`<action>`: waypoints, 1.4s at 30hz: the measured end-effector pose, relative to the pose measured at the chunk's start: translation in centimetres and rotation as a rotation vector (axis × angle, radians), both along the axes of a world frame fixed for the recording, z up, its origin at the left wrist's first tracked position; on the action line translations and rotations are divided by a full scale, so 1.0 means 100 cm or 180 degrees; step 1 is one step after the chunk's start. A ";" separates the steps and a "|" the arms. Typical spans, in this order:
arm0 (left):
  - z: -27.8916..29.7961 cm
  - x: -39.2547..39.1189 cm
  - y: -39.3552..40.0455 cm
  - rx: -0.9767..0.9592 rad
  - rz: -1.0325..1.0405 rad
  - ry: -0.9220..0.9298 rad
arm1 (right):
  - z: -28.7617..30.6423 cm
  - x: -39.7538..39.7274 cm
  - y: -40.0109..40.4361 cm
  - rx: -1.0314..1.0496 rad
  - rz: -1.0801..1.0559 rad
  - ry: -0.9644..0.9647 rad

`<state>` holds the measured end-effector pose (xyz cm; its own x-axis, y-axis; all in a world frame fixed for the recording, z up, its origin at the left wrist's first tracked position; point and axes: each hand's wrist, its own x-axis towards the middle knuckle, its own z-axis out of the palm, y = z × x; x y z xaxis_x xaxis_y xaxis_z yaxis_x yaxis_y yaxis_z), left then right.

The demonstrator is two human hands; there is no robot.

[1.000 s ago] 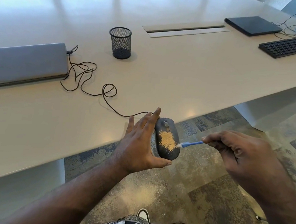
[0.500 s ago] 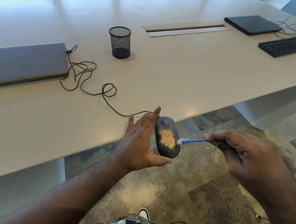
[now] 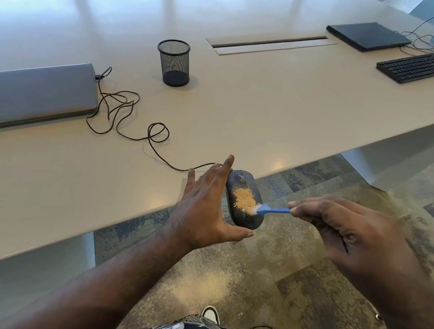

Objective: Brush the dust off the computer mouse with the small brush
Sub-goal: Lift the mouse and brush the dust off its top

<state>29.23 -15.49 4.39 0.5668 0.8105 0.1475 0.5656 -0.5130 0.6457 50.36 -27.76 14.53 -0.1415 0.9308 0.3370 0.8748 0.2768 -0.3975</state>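
Brushing step, head view. The mouse (image 3: 244, 203) is held in the air just off the near edge of the table (image 3: 269, 111), above the floor (image 3: 225, 277), its top face tilted toward the camera. The left hand (image 3: 203, 211) cradles it from the left: fingers straight along its far side, thumb under its near end, so the hand supports rather than clenches. A patch of tan dust (image 3: 243, 198) lies on the middle of the top face, behind the wheel. The right hand (image 3: 337, 230) pinches the blue handle of the brush (image 3: 272, 211) with curled fingers; the pale bristles touch the mouse at the right edge of the dust.

Most of the dust remains, so the step appears to be at its start. To do it well, short light strokes should probably run from the wheel end toward the free edge, carrying the powder off over the floor and not onto the table or into the wheel slot. The mouse should stay tilted so loosened grains fall away. The cord (image 3: 135, 118) trails across the table to the laptop (image 3: 30, 93); slack there keeps the mouse from being tugged.
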 end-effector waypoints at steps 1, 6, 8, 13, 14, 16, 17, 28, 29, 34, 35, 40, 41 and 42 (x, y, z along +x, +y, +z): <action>0.000 0.000 0.000 -0.0009 -0.0002 0.0004 | -0.001 -0.001 0.000 -0.0013 0.0018 -0.0043; 0.003 0.000 0.003 -0.0098 0.0040 -0.0001 | -0.003 0.006 -0.001 -0.0033 -0.0207 -0.0098; 0.002 0.000 0.004 -0.0111 0.0048 0.0012 | -0.003 0.007 -0.001 0.0082 -0.0231 -0.0020; 0.000 0.002 0.004 -0.0084 0.0026 -0.0008 | -0.003 -0.006 0.000 0.0089 0.0073 -0.0011; 0.000 0.002 0.004 -0.0075 0.0024 -0.0017 | -0.004 -0.007 0.000 0.0061 0.0090 -0.0042; 0.001 0.001 0.004 -0.0062 0.0025 -0.0027 | -0.005 -0.004 0.000 0.0018 0.0022 -0.0095; 0.001 0.001 0.004 -0.0058 0.0025 -0.0037 | -0.006 -0.001 0.000 0.0008 -0.0038 -0.0121; 0.003 0.002 0.002 -0.0044 0.0001 -0.0019 | -0.007 -0.001 0.000 0.0068 0.0079 -0.0021; 0.003 0.002 0.003 -0.0055 0.0010 -0.0025 | -0.008 0.001 -0.001 0.0048 0.0021 -0.0028; 0.003 0.001 0.003 -0.0079 0.0029 -0.0061 | -0.010 0.012 -0.001 0.0200 -0.0193 0.0062; 0.003 0.001 0.003 -0.0088 0.0027 -0.0067 | -0.010 0.011 -0.001 0.0208 -0.0171 0.0083; 0.003 0.001 0.004 -0.0089 -0.0005 -0.0053 | -0.015 0.010 0.000 0.0116 -0.0197 0.0090; 0.003 0.001 0.004 -0.0093 -0.0007 -0.0042 | -0.014 0.011 0.001 0.0136 -0.0279 0.0108; 0.003 0.001 0.004 -0.0096 -0.0009 -0.0040 | -0.014 0.012 0.003 0.0162 -0.0353 0.0124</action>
<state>29.31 -15.09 4.64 0.5674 0.8131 0.1300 0.5559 -0.4947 0.6680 51.57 -27.51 13.12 -0.0244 0.9216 0.3874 0.8854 0.1999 -0.4198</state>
